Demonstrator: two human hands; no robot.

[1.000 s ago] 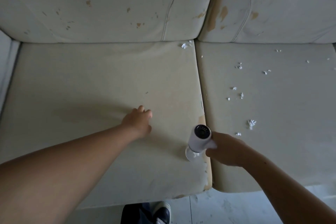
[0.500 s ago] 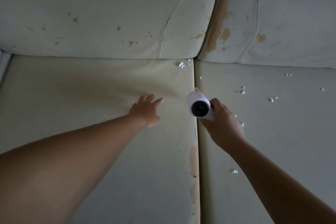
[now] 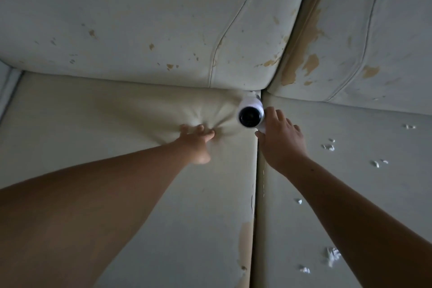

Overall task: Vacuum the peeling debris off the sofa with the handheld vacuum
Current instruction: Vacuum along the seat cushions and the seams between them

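Left cushion (image 3: 93,138) is pressed by the left hand (image 3: 196,144), fingers extended, nothing grasped. The handheld vacuum (image 3: 249,115) is gripped by the right hand (image 3: 281,145), nozzle at the rear end of the seam (image 3: 256,194); debris flakes (image 3: 328,147) are scattered further right.

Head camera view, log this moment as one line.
stage: vacuuming back seam corner | right hand: grips handheld vacuum | left hand: presses left seat cushion | debris flakes: on right seat cushion

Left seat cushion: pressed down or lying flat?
Pressed down: the left hand pushes into the seat cushion, and creases radiate from it.
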